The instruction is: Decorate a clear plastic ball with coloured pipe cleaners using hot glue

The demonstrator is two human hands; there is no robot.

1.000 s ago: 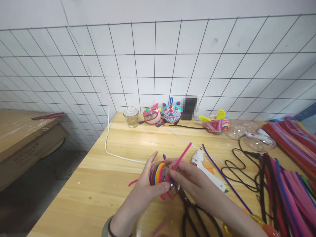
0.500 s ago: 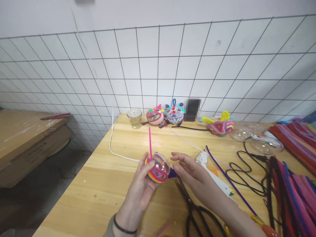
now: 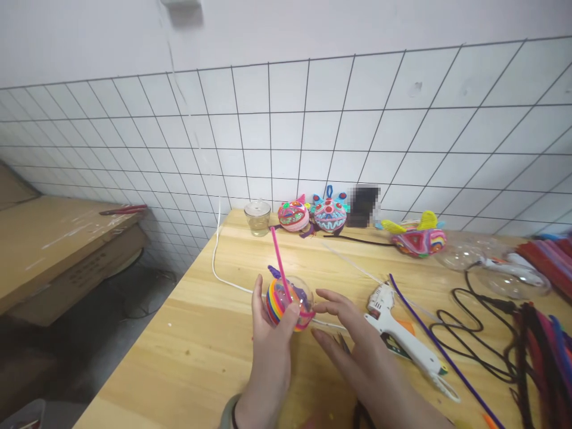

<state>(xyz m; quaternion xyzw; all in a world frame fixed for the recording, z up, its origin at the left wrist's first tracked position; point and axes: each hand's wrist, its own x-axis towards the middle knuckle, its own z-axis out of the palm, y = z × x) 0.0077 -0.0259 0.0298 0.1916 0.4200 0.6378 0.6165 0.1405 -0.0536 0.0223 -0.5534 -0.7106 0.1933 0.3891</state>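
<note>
My left hand (image 3: 272, 333) is closed around a clear plastic ball (image 3: 298, 291) partly wrapped in rainbow-coloured pipe cleaners. A pink pipe cleaner (image 3: 279, 253) sticks up from the ball, with my left thumb pressed near its lower end. Purple fuzzy pieces show at the ball's upper left and through its clear wall. Just right of the ball, my right hand (image 3: 351, 339) has its fingers apart, the fingertips close to its side; whether they touch it I cannot tell. Scissors (image 3: 343, 344) lie mostly hidden beneath my right hand.
A white glue gun (image 3: 404, 342) and a purple pipe cleaner (image 3: 440, 339) lie to the right, near a tangled black cord (image 3: 465, 351). Along the wall stand a glass cup (image 3: 258, 220) and several decorated balls (image 3: 329, 215). Pipe cleaner bundles (image 3: 543, 357) fill the right edge.
My left hand has turned the ball, so the purple piece now shows at its upper left and the pink pipe cleaner leans left. My right hand remains beside it. The view has shifted left.
</note>
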